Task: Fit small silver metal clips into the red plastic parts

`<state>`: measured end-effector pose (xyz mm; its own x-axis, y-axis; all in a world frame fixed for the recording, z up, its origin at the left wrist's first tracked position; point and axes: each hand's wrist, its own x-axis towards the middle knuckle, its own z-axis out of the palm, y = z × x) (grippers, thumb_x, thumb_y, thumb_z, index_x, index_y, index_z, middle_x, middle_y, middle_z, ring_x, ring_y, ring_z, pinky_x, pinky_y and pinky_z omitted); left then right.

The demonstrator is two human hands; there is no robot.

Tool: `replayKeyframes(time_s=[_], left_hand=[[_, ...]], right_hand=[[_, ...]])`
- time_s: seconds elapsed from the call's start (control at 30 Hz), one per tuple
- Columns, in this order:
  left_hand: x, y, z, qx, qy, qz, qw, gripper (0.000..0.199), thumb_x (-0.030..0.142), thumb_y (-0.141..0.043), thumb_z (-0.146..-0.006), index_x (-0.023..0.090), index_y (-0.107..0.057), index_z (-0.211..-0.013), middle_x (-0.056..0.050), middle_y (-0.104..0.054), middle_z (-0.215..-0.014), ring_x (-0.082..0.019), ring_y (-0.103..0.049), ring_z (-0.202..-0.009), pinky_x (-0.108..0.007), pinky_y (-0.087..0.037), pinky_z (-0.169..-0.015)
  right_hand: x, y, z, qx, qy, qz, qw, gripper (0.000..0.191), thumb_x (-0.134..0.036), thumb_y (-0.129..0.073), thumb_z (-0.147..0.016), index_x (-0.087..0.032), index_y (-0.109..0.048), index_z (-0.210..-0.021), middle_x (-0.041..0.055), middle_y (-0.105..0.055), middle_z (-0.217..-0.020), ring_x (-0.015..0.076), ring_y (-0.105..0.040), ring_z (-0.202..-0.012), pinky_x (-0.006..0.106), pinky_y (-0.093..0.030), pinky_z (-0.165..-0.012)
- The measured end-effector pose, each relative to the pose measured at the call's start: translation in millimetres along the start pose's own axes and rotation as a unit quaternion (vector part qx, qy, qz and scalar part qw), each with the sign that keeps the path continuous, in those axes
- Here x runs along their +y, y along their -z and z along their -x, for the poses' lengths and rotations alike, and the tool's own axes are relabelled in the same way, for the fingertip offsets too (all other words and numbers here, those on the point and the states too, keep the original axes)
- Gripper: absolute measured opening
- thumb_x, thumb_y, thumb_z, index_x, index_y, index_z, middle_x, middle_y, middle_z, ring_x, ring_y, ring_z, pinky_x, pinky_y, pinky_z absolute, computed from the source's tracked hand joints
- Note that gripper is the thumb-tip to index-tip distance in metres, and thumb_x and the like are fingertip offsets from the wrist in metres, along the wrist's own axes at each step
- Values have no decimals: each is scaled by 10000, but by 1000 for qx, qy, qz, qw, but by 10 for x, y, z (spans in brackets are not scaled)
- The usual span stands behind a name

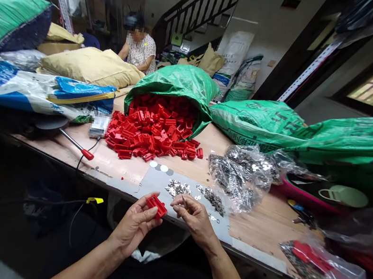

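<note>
In front of the table edge, my left hand (138, 223) holds a small red plastic housing (157, 206) between thumb and fingers. Just to its right, my right hand (195, 217) is pinched, with a thin dark thing at its fingertips too small to name. The two hands are close together but apart. Behind them a grey sheet (153, 184) lies on the table, bearing a pile of small silvery metal pieces (178, 188) and a second, darker metal pile (214, 199). Many red housings (151, 133) spill from a green sack (182, 81).
Clear bags of metal parts (237, 177) lie right of the sheet. A pink-rimmed tray (292, 192) and a bag with red parts (326, 265) are farther right. A red-tipped lever (87, 154) sticks out at left. A person (142, 52) sits behind the sacks.
</note>
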<state>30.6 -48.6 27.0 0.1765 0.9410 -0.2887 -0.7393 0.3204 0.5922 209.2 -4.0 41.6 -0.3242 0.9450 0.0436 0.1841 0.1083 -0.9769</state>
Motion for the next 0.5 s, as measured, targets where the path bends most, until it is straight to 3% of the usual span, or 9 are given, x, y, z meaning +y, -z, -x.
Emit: replayKeyframes(time_s=[0.17, 0.33, 0.5], left_hand=[[-26, -4, -7, -1, -40, -65, 997, 500, 175, -757, -687, 192, -599, -1161, -39, -677, -888, -139, -631, -795, -251, -505, -729], [-72, 30, -32, 0, -84, -135, 987, 517, 189, -757, -680, 198, -602, -1174, -43, -692, -921, -148, -621, -849, -246, -496, -767], [-80, 21, -24, -9, -95, -142, 985, 549, 200, -753, -683, 211, -582, -1204, -37, -685, -911, -144, -625, -825, -249, -500, -749]], right_hand=[[44, -25, 42, -7, -43, 2, 999, 300, -444, -593, -814, -178, -653, -939, 8, -586, -761, 109, -495, -604, 240, -434, -564], [-18, -21, 101, 14, -2, 83, 996, 173, -348, -576, -842, -189, -584, -910, 8, -583, -802, 140, -530, -736, 255, -442, -682], [-99, -48, 160, -21, 19, 106, 994, 141, -283, -504, -882, -197, -614, -901, 20, -628, -849, 161, -566, -784, 265, -441, -710]])
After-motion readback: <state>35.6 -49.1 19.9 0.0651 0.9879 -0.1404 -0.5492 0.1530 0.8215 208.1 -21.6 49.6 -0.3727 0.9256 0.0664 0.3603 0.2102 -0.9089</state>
